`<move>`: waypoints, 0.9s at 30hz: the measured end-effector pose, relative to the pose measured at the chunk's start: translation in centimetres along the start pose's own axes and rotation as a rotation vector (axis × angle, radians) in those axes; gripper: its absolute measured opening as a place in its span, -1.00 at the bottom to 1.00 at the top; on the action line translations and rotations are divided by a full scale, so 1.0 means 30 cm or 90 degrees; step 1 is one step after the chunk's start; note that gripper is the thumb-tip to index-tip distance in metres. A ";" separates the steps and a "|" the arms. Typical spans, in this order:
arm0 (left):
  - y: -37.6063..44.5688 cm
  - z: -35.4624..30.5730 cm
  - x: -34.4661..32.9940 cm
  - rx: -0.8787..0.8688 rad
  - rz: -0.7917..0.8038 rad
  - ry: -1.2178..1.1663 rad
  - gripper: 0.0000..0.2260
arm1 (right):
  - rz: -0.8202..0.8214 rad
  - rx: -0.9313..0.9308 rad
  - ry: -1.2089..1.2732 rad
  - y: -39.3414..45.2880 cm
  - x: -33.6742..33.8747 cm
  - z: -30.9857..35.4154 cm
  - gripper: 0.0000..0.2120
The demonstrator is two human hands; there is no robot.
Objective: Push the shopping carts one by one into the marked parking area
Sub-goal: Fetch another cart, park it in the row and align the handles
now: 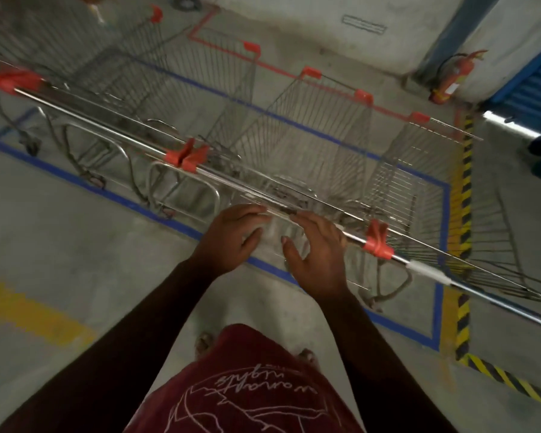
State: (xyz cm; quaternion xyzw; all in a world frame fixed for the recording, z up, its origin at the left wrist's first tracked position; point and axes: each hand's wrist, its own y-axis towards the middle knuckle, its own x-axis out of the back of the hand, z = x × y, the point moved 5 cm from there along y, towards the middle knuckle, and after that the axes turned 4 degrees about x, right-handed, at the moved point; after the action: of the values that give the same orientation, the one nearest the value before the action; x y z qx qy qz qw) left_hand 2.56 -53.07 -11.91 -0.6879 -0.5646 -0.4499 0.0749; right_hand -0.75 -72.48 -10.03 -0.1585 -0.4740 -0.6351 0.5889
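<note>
The person stands just outside the blue tape box (156, 215) on the floor, which looks like the marked parking area. Three shopping carts stand side by side in a row, and their handles line up almost like one long bar. The picture is a bit blurry.

The left cart (60, 89) and the middle cart (206, 114) sit inside the blue lines, so they look parked. The right cart (341, 145) is the one in front of the person. Its basket is over the blue box, and its handle (278, 207) is near the front blue line.

The left hand (231, 237) is on the handle with its fingers curled over the bar. The right hand (316, 248) lies on the bar just beside it, with the fingers more spread and loose. It is hard to tell if this hand grips the bar or only rests on it.

So this cart looks almost parked, or just parked. No other carts show outside the box, so it is not clear whether more are left to bring.
</note>
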 end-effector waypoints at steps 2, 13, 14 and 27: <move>0.004 0.058 0.062 -0.007 0.016 0.015 -0.72 | 0.012 -0.003 -0.001 0.037 -0.058 0.067 -0.62; 0.110 0.402 0.254 0.156 0.037 0.227 -0.25 | 0.084 0.035 0.063 0.294 -0.330 0.187 -0.58; 0.119 0.461 0.267 0.211 0.047 0.246 -0.18 | 0.081 0.035 0.060 0.326 -0.360 0.192 -0.57; 0.245 0.781 0.340 0.092 0.165 0.245 -0.13 | 0.136 -0.036 -0.069 0.531 -0.624 0.261 -0.51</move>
State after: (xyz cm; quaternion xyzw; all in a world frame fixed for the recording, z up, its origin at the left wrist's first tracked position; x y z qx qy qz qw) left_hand 20.87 -34.10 -15.44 -0.6489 -0.4777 -0.5181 0.2870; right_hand 15.55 -52.84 -13.71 -0.2587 -0.4672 -0.5723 0.6223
